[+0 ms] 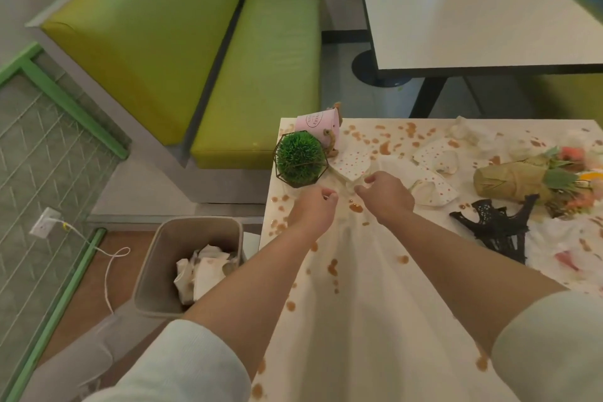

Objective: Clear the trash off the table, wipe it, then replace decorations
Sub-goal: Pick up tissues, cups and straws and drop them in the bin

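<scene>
The white table [375, 303] is spattered with brown spills [356, 207]. Several crumpled polka-dot napkins lie on it, the nearest one [354, 161] just beyond my hands and another [435, 188] to its right. My left hand [315, 210] hovers near the table's left edge with its fingers loosely curled and nothing in it. My right hand [390, 197] is beside it, thumb and forefinger slightly apart at the nearest napkin's near edge. A beige trash bin [153, 254] with crumpled paper inside stands on the floor left of the table.
A green ball in a wire frame [300, 158] and a tipped pink bucket [321, 127] sit at the table's far left corner. A paper-wrapped bouquet [512, 181] and a black tower model [499, 225] lie at the right. A green bench [261, 75] and another table [473, 10] stand beyond.
</scene>
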